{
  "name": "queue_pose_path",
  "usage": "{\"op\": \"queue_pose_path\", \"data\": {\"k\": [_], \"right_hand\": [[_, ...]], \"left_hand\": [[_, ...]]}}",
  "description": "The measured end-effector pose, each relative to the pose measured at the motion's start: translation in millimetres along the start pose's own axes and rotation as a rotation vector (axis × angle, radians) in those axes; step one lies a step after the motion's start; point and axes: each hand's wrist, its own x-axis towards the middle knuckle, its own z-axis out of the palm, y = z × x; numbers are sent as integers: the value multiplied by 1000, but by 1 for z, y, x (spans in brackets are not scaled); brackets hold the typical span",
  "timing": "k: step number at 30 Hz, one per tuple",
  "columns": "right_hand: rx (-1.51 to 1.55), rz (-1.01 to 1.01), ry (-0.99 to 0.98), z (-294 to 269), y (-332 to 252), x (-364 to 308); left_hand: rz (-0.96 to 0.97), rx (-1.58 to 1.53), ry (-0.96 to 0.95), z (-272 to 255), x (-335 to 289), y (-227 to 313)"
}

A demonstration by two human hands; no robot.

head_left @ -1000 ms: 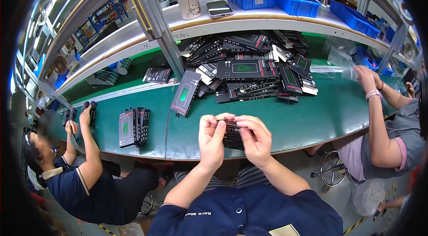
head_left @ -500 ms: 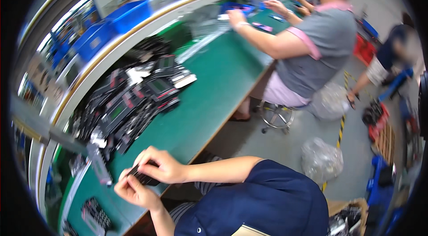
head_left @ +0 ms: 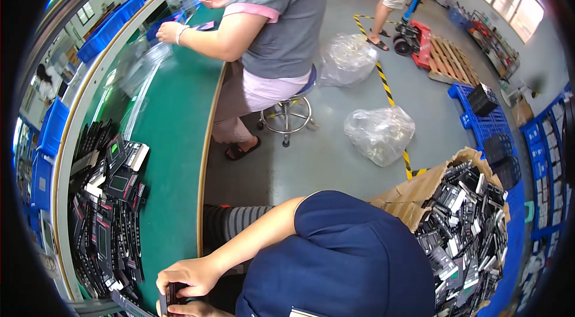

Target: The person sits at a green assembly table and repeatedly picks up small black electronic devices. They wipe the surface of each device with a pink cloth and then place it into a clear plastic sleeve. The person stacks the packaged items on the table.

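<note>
Left hand (head_left: 196,309) cropped below; right hand (head_left: 193,275) partly hides what seems a box (head_left: 173,295).

The right arm (head_left: 260,230) slants from the shoulder toward the worktop's (head_left: 173,185) near edge, wrist almost straight. The right hand (head_left: 193,273) shows its back, thumb and fingers curled in a grip. Just below, the left hand (head_left: 194,309) grips too, its forearm mostly unseen.

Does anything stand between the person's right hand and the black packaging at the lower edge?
Nothing visible does: the right hand holds the black packaging directly. The left hand, partly out of frame, touches it too.
</note>
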Motion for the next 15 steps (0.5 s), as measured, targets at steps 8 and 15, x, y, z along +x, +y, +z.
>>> {"op": "queue_pose_path", "data": {"k": [8,15], "right_hand": [[-83,-69,-4,-2,-8,-8],[-102,-140,36,1,-8,-8]], "left_hand": [[-34,-59,4,8,-12,-15],[-49,-62,14,5,-15,-21]]}}
